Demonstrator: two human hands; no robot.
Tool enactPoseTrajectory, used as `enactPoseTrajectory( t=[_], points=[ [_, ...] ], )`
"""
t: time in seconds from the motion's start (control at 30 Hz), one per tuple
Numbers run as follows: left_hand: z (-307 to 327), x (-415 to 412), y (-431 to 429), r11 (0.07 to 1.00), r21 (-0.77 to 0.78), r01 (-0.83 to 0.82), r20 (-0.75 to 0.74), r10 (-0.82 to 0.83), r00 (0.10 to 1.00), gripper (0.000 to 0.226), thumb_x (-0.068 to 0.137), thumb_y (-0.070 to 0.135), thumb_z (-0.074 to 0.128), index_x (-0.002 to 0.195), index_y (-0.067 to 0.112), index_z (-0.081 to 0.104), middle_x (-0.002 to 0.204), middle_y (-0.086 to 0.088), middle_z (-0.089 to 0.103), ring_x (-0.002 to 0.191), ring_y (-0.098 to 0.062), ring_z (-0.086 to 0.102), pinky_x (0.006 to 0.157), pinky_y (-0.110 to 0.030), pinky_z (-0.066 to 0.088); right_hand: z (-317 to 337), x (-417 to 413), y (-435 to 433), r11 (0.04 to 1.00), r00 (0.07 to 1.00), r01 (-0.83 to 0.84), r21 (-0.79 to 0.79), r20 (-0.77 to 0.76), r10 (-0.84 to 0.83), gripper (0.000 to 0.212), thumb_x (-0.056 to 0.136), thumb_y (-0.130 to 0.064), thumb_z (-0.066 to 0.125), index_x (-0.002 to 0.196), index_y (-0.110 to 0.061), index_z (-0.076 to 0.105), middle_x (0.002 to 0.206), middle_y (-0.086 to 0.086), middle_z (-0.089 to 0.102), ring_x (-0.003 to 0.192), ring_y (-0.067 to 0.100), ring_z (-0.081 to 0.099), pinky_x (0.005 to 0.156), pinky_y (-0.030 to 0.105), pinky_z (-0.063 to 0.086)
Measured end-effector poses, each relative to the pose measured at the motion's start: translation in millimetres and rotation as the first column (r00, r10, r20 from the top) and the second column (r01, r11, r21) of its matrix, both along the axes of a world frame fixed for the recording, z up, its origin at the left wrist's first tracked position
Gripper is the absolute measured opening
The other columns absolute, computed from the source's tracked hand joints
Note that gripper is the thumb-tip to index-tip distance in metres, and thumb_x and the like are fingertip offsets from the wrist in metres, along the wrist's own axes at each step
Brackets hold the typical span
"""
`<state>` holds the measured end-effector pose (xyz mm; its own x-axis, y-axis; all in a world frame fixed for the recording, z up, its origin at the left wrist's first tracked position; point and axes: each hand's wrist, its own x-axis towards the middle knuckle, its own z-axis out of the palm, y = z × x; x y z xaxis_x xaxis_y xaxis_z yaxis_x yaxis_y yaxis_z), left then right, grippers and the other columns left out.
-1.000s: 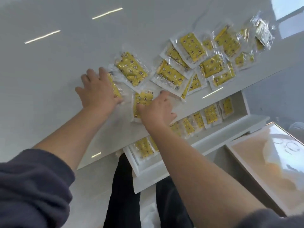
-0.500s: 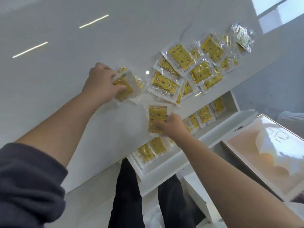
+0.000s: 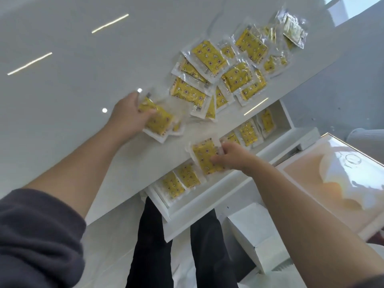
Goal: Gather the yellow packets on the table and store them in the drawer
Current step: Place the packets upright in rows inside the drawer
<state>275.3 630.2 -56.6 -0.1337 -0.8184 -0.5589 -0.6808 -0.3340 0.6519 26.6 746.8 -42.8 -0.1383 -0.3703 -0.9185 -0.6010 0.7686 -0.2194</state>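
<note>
The step in hand is the carry from worktop to drawer, with both hands loaded. The right hand [image 3: 232, 157], at centre right of the frame, pinches the right-hand packet [image 3: 204, 155] by its side edge, thumb on the yellow face and fingers curled behind. This packet hangs over the near edge of the worktop [image 3: 83, 80], just above the open drawer [image 3: 218, 196]. The right forearm comes in from the lower right corner, with the wrist bent toward the drawer.

The left hand [image 3: 128, 115], left of centre, grips the left-hand packet [image 3: 158, 121], with the thumb across its top. A second wrapper seems to sit under it, though I cannot tell for sure. It lies low over the worktop, well apart from the drawer. The left arm stretches up from the lower left, its grey sleeve pushed back.

A heap of yellow packets [image 3: 209, 57] lies overlapping in the upper right of the frame, so the task looks roughly half done at most. The stored packets [image 3: 188, 176] stand in a row along the drawer.

The next move calls for lowering the right-hand packet into the gap in that row just beneath it, then letting go. The left hand then has to cross toward the drawer. The wrappers look slick and may slide.
</note>
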Motion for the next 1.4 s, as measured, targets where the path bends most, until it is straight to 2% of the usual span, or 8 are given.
enactPoseTrajectory(
  t=[0.3,0.6,0.73,0.83,0.93,1.13,1.23,1.4],
  points=[
    [-11.2,-62.3,121.6,0.906,0.114,0.407,-0.096,-0.397,0.913,0.020,0.091,0.022,0.062,0.081,0.020,0.044,0.075,-0.004,0.056,0.069,-0.021,0.056,0.059,-0.031,0.040,-46.0,-60.1,43.1,0.985,0.967,-0.158,0.073,-0.191,0.169,0.035,0.090,-0.019,0.063,0.066,-0.019,0.037,0.069,0.001,0.042,0.060,0.014,0.042,0.050,0.023,0.033],
    [-92.3,-117.3,189.0,0.969,0.228,0.096,0.022,-0.103,0.994,0.011,0.094,0.023,0.057,0.102,0.026,0.050,0.087,0.000,0.062,0.084,-0.021,0.059,0.064,-0.031,0.043,-138.5,-87.2,32.4,0.947,0.942,-0.315,-0.061,-0.146,0.304,0.026,0.090,-0.009,0.049,0.068,-0.019,0.039,0.068,0.000,0.045,0.067,0.022,0.048,0.047,0.024,0.032],
    [-112.6,-124.0,192.7,0.943,0.328,-0.062,-0.003,0.066,0.998,0.038,0.091,0.020,0.062,0.127,0.010,0.052,0.115,-0.010,0.064,0.106,-0.026,0.060,0.087,-0.034,0.047,-152.4,-97.1,34.4,0.870,0.856,-0.459,-0.182,-0.353,0.378,0.032,0.093,-0.029,0.053,0.121,-0.013,0.053,0.114,0.006,0.056,0.102,0.028,0.058,0.077,0.033,0.047],
    [-116.4,-133.6,184.6,0.913,0.372,-0.167,-0.081,0.212,0.974,0.036,0.089,0.017,0.065,0.123,0.023,0.057,0.111,0.005,0.067,0.102,-0.015,0.063,0.095,-0.036,0.049,-139.1,-98.0,33.5,0.921,0.953,-0.273,-0.279,0.052,0.298,0.043,0.096,-0.039,0.053,0.130,-0.014,0.052,0.122,0.004,0.060,0.107,0.021,0.059,0.082,0.027,0.045],
    [-116.5,-147.8,171.4,0.876,0.417,-0.243,-0.133,0.323,0.937,0.027,0.088,0.021,0.067,0.110,0.034,0.059,0.104,0.011,0.068,0.101,-0.015,0.064,0.095,-0.038,0.050,-125.6,-97.0,37.5,0.982,0.884,-0.188,0.031,0.440,0.155,0.077,0.084,-0.063,0.057,0.142,-0.013,0.044,0.140,0.003,0.052,0.124,0.017,0.051,0.098,0.029,0.042],
    [-136.6,-154.6,157.9,0.843,0.478,-0.246,-0.047,0.305,0.951,0.064,0.080,0.069,0.054,0.128,0.027,0.053,0.122,0.003,0.061,0.107,-0.021,0.060,0.098,-0.039,0.046,-136.1,-116.9,28.5,0.998,0.958,-0.058,0.028,0.282,0.047,0.084,0.084,-0.037,0.072,0.148,-0.006,0.029,0.148,0.010,0.042,0.130,0.028,0.046,0.106,0.044,0.042],
    [-149.7,-131.2,164.5,0.935,0.295,-0.196,0.280,0.111,0.954,0.035,0.099,0.045,0.039,0.118,0.022,0.056,0.102,-0.006,0.062,0.089,-0.026,0.060,0.084,-0.036,0.049,-137.5,-132.8,20.0,0.998,0.983,-0.008,-0.059,0.181,0.019,0.086,0.084,-0.039,0.071,0.149,-0.007,0.025,0.151,0.011,0.038,0.132,0.030,0.044,0.108,0.046,0.040],
    [-164.6,-117.7,172.0,0.952,0.113,0.285,0.304,-0.307,0.902,0.036,0.090,0.021,0.062,0.125,0.021,0.054,0.119,-0.005,0.062,0.101,-0.026,0.059,0.080,-0.031,0.046,-141.6,-142.7,17.8,0.995,0.988,0.049,-0.089,0.152,-0.035,0.084,0.086,-0.036,0.069,0.150,-0.008,0.023,0.152,0.011,0.036,0.133,0.031,0.043,0.108,0.045,0.038]
  ],
)
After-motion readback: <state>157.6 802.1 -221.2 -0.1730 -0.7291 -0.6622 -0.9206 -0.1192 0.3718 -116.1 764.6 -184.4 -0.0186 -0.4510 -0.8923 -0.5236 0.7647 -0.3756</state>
